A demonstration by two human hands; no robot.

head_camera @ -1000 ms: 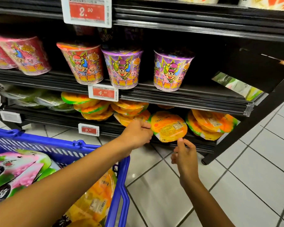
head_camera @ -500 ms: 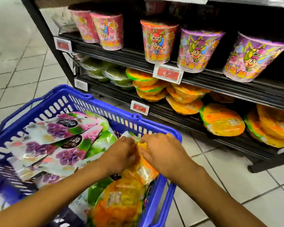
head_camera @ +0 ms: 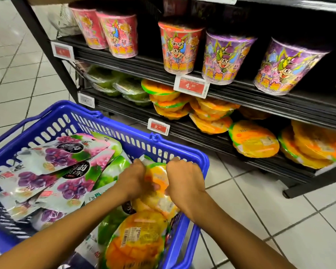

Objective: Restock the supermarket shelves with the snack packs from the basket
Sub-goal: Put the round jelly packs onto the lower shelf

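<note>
Both hands are staying down in the basket (head_camera: pixel 182 150), much as half a second ago; a second back they were reaching up at the bottom shelf (head_camera: pixel 198 139). The left hand (head_camera: pixel 133 181) and right hand (head_camera: pixel 184 181) are curling round one orange pack (head_camera: pixel 156 178) lying in the basket. The upper tag (head_camera: pixel 191 86) is showing "4.", the lower tag (head_camera: pixel 158 126) "9."; the finer print is blurring.

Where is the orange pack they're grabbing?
Head view, lower centre: the orange pack lies in the blue basket, right end, held between left hand and right hand.
</note>
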